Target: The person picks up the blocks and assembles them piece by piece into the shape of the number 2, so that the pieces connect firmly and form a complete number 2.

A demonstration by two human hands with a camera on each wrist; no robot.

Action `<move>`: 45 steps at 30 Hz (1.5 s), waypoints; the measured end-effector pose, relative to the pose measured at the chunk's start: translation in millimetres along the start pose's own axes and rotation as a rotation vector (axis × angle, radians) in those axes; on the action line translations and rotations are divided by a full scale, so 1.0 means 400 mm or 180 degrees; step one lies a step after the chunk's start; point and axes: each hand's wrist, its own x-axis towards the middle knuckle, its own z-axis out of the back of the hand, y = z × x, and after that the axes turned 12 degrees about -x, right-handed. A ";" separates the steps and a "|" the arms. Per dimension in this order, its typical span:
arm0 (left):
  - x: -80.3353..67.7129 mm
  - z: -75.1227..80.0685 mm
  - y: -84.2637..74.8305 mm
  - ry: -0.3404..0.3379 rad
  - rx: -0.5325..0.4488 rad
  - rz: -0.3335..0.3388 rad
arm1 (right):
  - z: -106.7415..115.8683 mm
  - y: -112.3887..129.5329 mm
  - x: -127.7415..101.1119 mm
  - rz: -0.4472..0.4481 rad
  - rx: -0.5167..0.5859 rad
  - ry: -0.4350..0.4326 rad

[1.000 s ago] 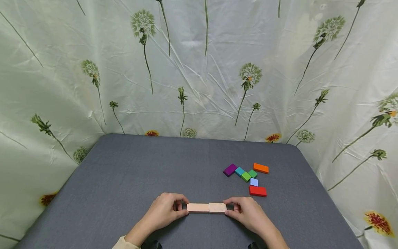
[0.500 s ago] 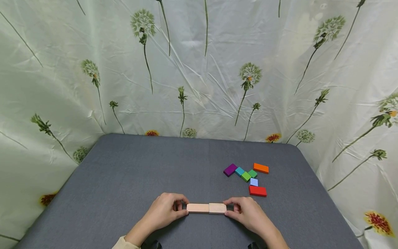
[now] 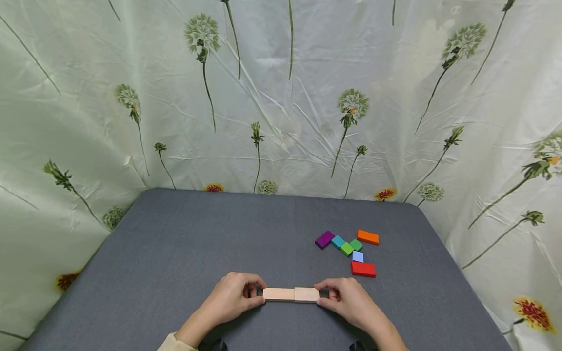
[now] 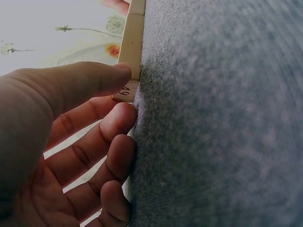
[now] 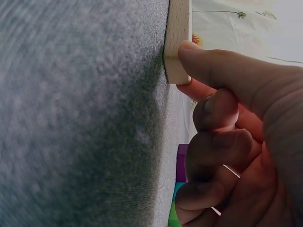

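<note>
Hands (image 3: 232, 297) (image 3: 349, 300) seemingly pinching either end of two abutting wooden blocks (image 3: 291, 294).

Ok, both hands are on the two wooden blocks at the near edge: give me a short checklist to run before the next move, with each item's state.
1. Left hand pinches the left block: ok.
2. Right hand pinches the right block: ok.
3. Blocks end to end, touching, in line: ok.
4. Blocks flat on the table: ok.
5. Coloured blocks apart from both hands: ok.
6. Grip firmness: cannot tell.
</note>
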 end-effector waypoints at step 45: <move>-0.006 0.006 0.016 0.0032 -0.0311 0.0092 | -0.002 -0.016 0.003 0.0144 0.0160 -0.0009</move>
